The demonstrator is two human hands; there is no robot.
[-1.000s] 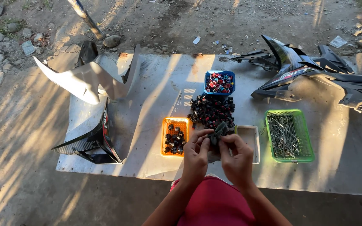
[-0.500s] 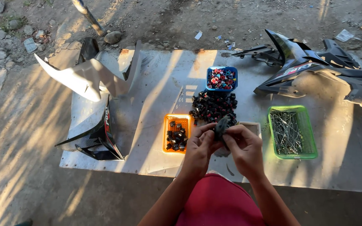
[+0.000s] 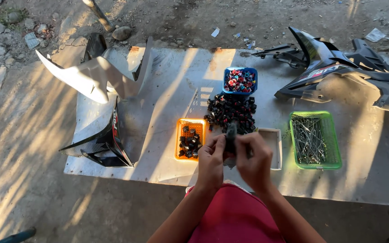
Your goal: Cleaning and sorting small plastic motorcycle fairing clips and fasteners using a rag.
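Note:
My left hand (image 3: 212, 159) and my right hand (image 3: 253, 161) meet above the near edge of the metal sheet (image 3: 167, 103), both gripping one small dark part (image 3: 231, 133) that sticks up between the fingers. Just beyond it lies a heap of small black parts (image 3: 230, 112). An orange tray (image 3: 179, 144) with several black pieces sits left of my left hand. A white tray (image 3: 276, 144) is partly hidden behind my right hand.
A blue tub of red and coloured pieces (image 3: 240, 80) stands behind the heap. A green basket of metal pins (image 3: 314, 140) is at the right. White and black fairing panels (image 3: 96, 81) lie left, dark fairings (image 3: 338, 67) far right. Dirt ground surrounds the sheet.
Both hands stay together on the dark part; it now stands more upright between the fingers. The view has shifted slightly.

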